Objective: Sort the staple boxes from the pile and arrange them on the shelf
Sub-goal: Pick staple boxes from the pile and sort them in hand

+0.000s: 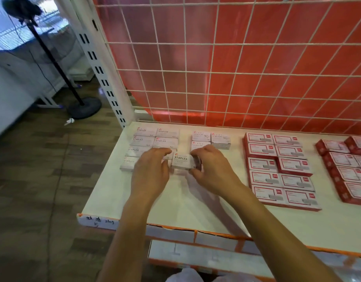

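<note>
We see 1 white staple box (181, 161) at the front right of the rows of staple boxes (147, 137) on the white shelf (196, 210). The right hand (213, 169) pinches its right end, and the left hand (151, 171) curls its fingers round the left end. Red boxes (277, 169) lie well apart, to the right.

This is looking like a stationery shop: a display shelf (196, 202) is carrying rows of staple boxes (145, 137), paper clip boxes (201, 137) and red boxes (277, 169), a slotted upright (98, 64) is standing at its corner, a wire grid panel (216, 58) backing it.
</note>
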The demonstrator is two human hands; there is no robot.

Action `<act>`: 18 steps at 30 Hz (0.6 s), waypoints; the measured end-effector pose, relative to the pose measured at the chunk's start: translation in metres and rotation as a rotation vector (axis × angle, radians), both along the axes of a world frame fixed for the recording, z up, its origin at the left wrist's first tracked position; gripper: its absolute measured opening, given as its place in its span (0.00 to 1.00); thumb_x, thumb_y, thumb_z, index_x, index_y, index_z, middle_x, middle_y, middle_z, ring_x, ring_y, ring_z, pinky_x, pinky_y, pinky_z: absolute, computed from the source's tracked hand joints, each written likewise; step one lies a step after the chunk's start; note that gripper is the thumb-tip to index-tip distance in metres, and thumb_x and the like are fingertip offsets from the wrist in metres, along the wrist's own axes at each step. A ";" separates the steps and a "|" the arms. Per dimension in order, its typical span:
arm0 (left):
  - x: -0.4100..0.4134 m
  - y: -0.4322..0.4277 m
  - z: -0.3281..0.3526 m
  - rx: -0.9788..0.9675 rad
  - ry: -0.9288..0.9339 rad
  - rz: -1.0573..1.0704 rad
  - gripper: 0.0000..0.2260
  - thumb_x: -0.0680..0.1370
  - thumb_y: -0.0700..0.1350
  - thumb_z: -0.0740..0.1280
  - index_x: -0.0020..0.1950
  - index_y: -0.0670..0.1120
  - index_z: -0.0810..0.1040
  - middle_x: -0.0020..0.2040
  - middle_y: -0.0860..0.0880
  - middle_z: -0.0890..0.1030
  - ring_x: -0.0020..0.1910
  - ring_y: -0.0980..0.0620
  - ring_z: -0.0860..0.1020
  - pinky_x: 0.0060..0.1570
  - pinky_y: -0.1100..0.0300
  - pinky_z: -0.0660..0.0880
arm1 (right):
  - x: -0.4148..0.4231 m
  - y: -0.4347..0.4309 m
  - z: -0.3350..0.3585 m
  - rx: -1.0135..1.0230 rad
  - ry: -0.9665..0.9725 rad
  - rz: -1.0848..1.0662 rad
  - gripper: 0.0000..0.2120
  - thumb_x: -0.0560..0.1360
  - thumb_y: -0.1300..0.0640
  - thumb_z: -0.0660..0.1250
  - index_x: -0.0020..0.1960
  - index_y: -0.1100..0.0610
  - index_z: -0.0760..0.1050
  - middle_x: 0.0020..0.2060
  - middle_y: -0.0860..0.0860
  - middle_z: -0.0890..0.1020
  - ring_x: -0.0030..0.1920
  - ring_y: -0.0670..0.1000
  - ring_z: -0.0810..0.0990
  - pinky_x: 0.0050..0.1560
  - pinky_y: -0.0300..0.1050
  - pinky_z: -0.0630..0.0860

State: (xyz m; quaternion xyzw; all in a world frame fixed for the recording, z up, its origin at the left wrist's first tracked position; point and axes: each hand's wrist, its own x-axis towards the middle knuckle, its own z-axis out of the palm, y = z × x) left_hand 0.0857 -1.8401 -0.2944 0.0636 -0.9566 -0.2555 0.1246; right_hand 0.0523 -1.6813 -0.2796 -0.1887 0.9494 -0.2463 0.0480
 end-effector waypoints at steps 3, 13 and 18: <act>0.007 -0.011 -0.001 -0.040 -0.014 0.037 0.15 0.77 0.38 0.66 0.63 0.47 0.78 0.61 0.47 0.79 0.60 0.47 0.74 0.60 0.56 0.69 | -0.001 -0.013 0.002 -0.007 0.001 0.008 0.10 0.73 0.54 0.68 0.51 0.57 0.74 0.53 0.55 0.75 0.54 0.55 0.72 0.53 0.43 0.68; 0.029 -0.035 -0.018 -0.062 0.002 0.068 0.14 0.72 0.33 0.68 0.56 0.44 0.81 0.51 0.45 0.82 0.50 0.43 0.78 0.49 0.53 0.75 | 0.028 -0.040 -0.018 -0.008 -0.040 0.119 0.18 0.74 0.51 0.65 0.63 0.55 0.71 0.56 0.52 0.72 0.56 0.52 0.70 0.55 0.41 0.67; 0.038 -0.038 -0.022 -0.036 -0.030 0.097 0.14 0.74 0.35 0.65 0.57 0.46 0.81 0.48 0.47 0.83 0.47 0.46 0.80 0.48 0.54 0.75 | 0.033 -0.049 -0.027 -0.043 -0.023 0.099 0.19 0.74 0.51 0.66 0.63 0.55 0.71 0.56 0.52 0.71 0.57 0.52 0.69 0.55 0.41 0.66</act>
